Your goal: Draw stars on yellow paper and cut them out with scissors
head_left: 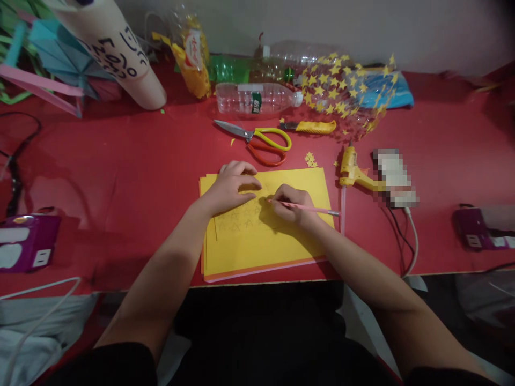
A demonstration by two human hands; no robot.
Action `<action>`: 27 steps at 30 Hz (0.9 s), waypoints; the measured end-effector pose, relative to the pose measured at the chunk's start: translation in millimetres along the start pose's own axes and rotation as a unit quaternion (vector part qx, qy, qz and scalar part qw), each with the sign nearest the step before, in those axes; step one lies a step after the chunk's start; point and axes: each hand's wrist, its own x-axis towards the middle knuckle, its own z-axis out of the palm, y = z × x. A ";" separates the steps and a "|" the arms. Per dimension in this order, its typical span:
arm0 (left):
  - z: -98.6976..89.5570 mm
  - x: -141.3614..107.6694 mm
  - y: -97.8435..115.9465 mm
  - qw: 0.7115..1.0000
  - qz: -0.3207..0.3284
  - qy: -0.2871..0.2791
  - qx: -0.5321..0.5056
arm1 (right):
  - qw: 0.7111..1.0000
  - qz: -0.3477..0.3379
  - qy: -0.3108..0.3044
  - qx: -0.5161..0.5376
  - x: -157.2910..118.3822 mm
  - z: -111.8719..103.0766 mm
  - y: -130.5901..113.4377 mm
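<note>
Beyond yellow paper (261, 252), yellow material (198, 83) in clear packaging (193, 49)

"What colour is the tabletop (120, 177)?"

"Red, with a stack of coloured paper (261, 246) near its front edge, yellow uppermost."

"And behind the paper?"

"Scissors (250, 134) with one yellow and one red handle, a yellow-handled cutter (314, 127), and a small pile of yellow stars (310, 160)."

"Anything else?"

"A yellow glue gun (349, 167) right of the paper; at the back, a clear bottle (257, 99) on its side and a white tumbler (116, 53)."
</note>
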 end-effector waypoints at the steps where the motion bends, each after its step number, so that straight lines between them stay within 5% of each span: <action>1: -0.2 -0.2 0.1 1.000 0.002 -0.002 0.000 | 1.000 0.008 0.007 0.023 1.5 -1.5 -0.3; 7: -0.4 -1.1 -2.4 1.000 0.009 0.017 0.024 | 0.991 0.053 0.019 0.123 5.7 -8.8 0.6; 14: 2.4 -1.5 -4.1 0.999 0.026 0.030 0.023 | 0.998 0.016 -0.041 0.052 0.7 -7.8 -7.1; 27: 1.5 -0.3 0.7 1.000 0.012 -0.002 0.007 | 0.999 -0.034 -0.030 0.017 2.0 -5.2 -0.9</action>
